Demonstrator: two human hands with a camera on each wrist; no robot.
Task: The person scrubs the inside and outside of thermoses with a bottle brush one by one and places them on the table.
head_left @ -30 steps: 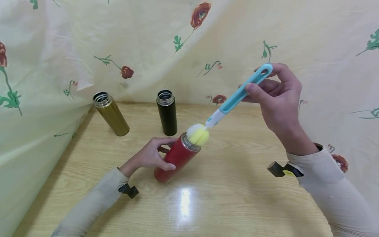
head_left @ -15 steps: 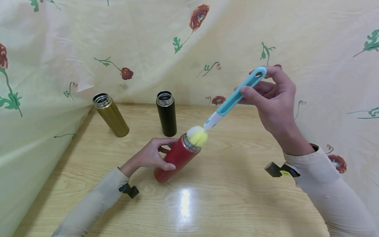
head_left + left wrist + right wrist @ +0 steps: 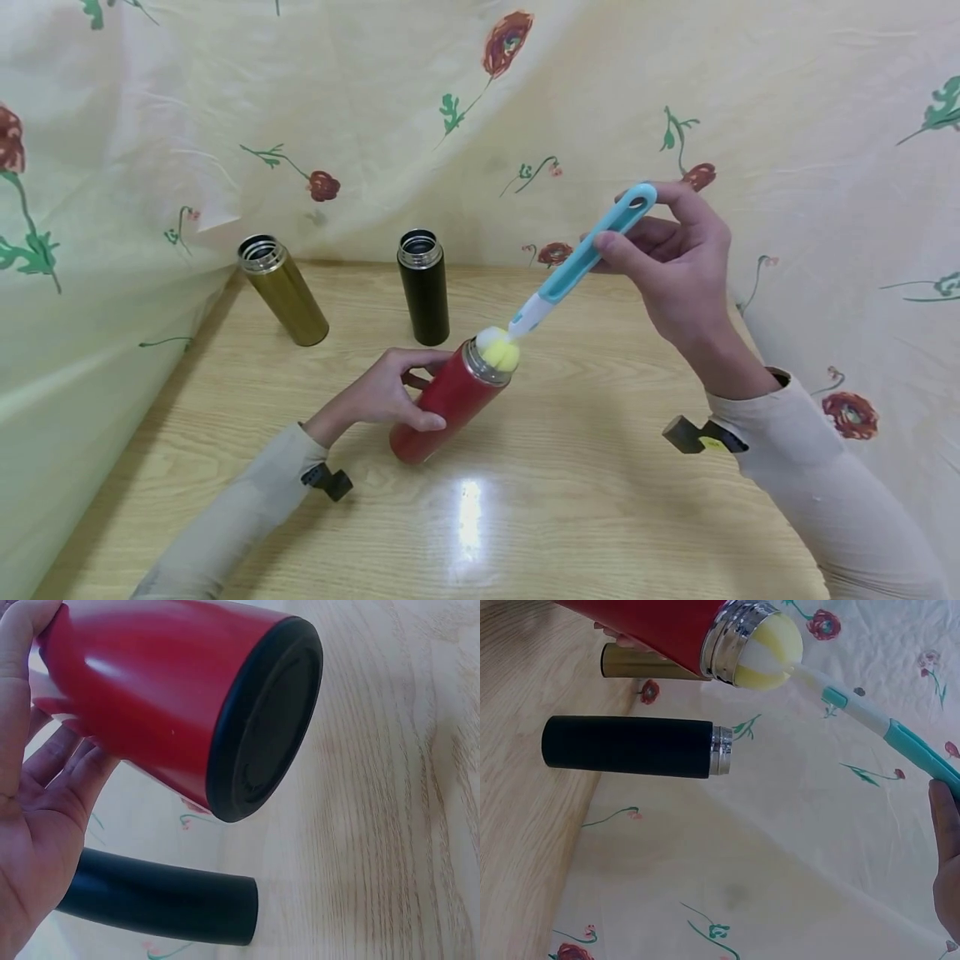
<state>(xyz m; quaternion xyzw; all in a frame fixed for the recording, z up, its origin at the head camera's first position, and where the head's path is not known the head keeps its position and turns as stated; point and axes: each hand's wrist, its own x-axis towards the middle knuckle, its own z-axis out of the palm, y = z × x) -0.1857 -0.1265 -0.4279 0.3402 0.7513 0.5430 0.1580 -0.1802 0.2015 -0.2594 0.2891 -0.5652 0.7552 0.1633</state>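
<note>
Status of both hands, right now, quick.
Left hand: holding the tilted red vacuum flask.
Right hand: holding the sponge bottle brush by its handle.

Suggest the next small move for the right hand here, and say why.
Probably push the bottle brush deeper into the red flask: the yellow-and-white sponge head bulges from the metal mouth, the right hand pinches the turquoise handle roughly in line with the flask, and the left hand holds it tilted.

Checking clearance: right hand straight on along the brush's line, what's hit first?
The red bottle: the brush in the right hand has its sponge at the mouth, apparently partly in. Fit deeper inside is hidden, so it could slide or jam.
</note>
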